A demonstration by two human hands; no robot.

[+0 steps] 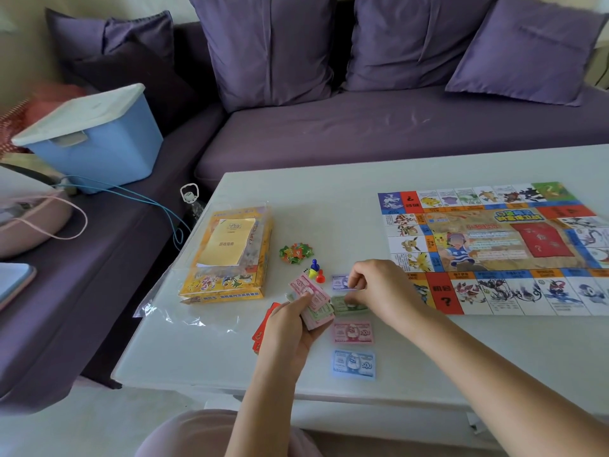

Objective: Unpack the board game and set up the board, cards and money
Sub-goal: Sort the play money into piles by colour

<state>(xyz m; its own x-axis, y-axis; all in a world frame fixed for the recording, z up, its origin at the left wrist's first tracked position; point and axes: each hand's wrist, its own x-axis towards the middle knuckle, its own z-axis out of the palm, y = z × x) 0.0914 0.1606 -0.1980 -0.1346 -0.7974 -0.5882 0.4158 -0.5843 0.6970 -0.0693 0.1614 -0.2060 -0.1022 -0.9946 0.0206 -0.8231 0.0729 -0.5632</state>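
While my left hand (290,321) curls round a stack of money (313,300), thumb on top, my right hand (375,285) bends its fingers and pinches the right end of a purple note (340,282). The stack tips up and points away from me, a bit to the left.

The purple note lies flat with its long side going left to right. Just below it sit a green note (342,306), a pink note (352,331) and a blue note (353,363), all lying the same way, in a row coming toward me. The blue one is nearest the front edge of the table (230,367), with some room before the edge.

The board (494,245) lies open on my right, long side left to right, its words upside down to me. Its right end runs out of the picture. My right wrist is over its near left corner.

Red cards (263,328) peek out under my left hand. Little pawns (314,272) and star pieces (295,252) sit just past the notes. The yellow box (230,282) lies by the left edge of the table, long side pointing away from me.
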